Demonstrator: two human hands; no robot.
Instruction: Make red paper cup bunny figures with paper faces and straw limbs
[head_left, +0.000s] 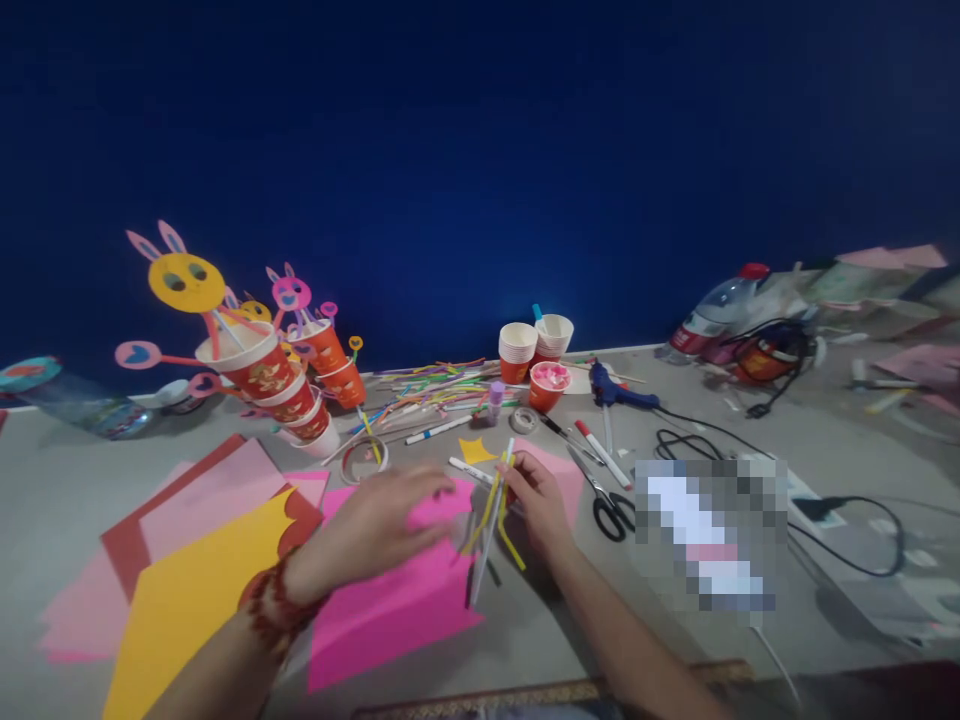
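My right hand [538, 497] is closed in a pinch near the middle of the table. Between its fingertips is a slim white stick [492, 530] with bent yellow strips [511, 545] hanging along it. My left hand [379, 530], with a red beaded bracelet at the wrist, hovers to the left over bright pink paper [397, 625]. Its fingers are stretched out, a little blurred, and nothing shows in them. Just beyond the stick lie a yellow paper piece [477, 451] and a white marker [470, 471]. Light pink paper [559, 475] lies partly behind my right hand.
Stacked red paper cups [262, 370] with paper rabbit figures stand at the left. Scissors [611, 510], a blue glue gun [622, 393] and its cord lie to the right. Colourful sticks [427, 390] are spread along the back. Yellow paper [195, 590] covers the near left.
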